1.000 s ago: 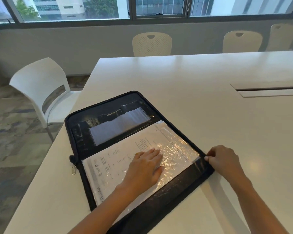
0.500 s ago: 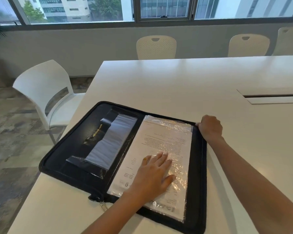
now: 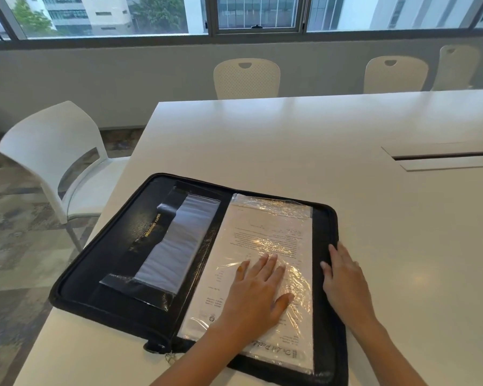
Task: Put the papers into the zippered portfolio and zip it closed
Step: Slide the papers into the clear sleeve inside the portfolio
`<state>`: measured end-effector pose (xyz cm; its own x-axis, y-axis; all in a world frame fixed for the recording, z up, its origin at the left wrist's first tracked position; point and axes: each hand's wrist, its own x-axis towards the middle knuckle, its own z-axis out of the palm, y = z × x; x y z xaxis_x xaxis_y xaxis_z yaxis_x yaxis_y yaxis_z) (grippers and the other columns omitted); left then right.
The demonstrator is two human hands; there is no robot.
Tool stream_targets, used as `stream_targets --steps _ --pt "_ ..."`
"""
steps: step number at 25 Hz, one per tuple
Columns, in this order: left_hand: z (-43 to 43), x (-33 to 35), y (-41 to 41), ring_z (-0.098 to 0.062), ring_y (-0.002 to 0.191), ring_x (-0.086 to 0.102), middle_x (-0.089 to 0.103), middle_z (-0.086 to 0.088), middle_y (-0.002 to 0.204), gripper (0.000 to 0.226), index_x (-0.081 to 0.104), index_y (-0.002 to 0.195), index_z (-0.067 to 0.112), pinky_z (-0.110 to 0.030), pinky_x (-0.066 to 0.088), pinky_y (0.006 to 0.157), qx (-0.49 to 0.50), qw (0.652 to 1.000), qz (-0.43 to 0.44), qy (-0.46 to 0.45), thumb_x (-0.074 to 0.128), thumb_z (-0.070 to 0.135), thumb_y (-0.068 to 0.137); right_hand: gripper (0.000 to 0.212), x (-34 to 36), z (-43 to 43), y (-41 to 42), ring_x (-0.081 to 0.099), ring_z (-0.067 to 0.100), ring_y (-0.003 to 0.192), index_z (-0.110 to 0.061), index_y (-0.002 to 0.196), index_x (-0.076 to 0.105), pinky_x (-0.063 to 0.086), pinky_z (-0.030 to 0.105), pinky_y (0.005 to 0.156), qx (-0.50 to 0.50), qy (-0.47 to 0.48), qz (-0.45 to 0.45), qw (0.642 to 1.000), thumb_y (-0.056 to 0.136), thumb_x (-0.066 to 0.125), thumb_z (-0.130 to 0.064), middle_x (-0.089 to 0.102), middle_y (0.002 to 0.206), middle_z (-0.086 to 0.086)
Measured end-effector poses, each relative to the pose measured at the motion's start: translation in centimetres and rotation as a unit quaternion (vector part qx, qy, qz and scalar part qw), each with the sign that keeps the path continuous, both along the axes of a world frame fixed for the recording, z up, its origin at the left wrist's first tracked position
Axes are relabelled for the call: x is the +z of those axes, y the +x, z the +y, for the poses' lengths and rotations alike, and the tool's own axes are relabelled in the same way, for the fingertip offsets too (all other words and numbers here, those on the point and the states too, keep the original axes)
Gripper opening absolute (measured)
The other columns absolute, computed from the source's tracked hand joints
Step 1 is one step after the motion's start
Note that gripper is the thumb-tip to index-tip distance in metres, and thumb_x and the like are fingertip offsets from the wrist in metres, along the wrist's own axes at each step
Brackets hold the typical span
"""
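Note:
The black zippered portfolio point(image 3: 101, 263) lies open flat on the white table, near its left corner. Printed papers in a clear plastic sleeve point(image 3: 265, 235) lie on its right half. My left hand point(image 3: 258, 293) rests flat on the sleeve, fingers spread. My right hand point(image 3: 343, 277) lies on the portfolio's right border, fingers stretched along the zipper edge, holding nothing. The left half carries a dark pocket with gold lettering and a clear window pocket point(image 3: 179, 240). The zipper pull point(image 3: 171, 358) hangs at the spine's near end.
The white table point(image 3: 290, 151) stretches far and right, with a cable slot point(image 3: 444, 160) at the right. A white chair point(image 3: 53, 151) stands at the table's left corner. Several cream chairs point(image 3: 246, 78) line the far side under the windows.
The portfolio has been turned until its spine runs away from me. My right hand slid from the far right corner down to the middle of the right edge. My left hand stayed on the papers.

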<state>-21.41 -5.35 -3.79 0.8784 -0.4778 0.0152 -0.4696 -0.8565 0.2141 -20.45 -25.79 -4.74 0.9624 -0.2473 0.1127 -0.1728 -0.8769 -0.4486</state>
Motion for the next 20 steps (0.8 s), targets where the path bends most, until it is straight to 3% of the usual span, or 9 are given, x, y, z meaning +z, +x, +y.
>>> stream_targets --steps 5,12,17,20 --pt "-0.4 0.4 0.2 -0.015 0.148 -0.003 0.005 0.004 0.161 0.066 0.013 0.152 0.027 -0.042 -0.004 0.118 0.003 1.0 0.01 -0.002 0.012 0.062 0.096 0.049 -0.8 -0.1 1.0 0.026 0.028 0.144 -0.007 0.146 0.032 0.016 0.045 0.116 0.027 -0.102 -0.006 0.994 0.099 0.043 -0.017 0.029 0.155 0.014" --pt "1.1 0.8 2.0 -0.019 0.148 -0.003 0.002 -0.003 0.161 0.068 0.009 0.152 0.023 -0.047 -0.002 0.117 0.003 0.999 0.018 0.031 0.013 0.062 0.096 0.046 0.0 -2.2 7.0 0.026 0.023 0.144 -0.006 0.146 0.032 0.018 0.047 0.117 0.101 -0.135 0.003 0.986 0.101 0.033 -0.018 0.032 0.155 0.012" --pt "7.4 1.6 5.0 -0.025 0.146 0.015 0.017 -0.008 0.159 0.07 0.02 0.149 0.021 -0.053 0.012 0.116 0.111 0.99 -0.021 0.081 0.017 0.064 0.094 0.045 1.3 -2.8 9.4 0.032 0.026 0.141 -0.007 0.145 0.033 0.023 0.043 0.116 0.152 -0.118 0.031 0.981 0.101 0.035 -0.016 0.032 0.154 0.013" --pt "13.8 3.2 7.2 -0.029 0.144 0.023 0.025 -0.012 0.156 0.069 0.029 0.147 0.019 -0.055 0.021 0.112 0.214 0.966 -0.06 0.128 0.024 0.063 0.094 0.045 1.7 -2.5 9.4 0.043 0.036 0.133 -0.005 0.143 0.039 0.03 0.047 0.113 0.129 -0.094 0.019 0.987 0.098 0.043 -0.011 0.036 0.152 0.016"
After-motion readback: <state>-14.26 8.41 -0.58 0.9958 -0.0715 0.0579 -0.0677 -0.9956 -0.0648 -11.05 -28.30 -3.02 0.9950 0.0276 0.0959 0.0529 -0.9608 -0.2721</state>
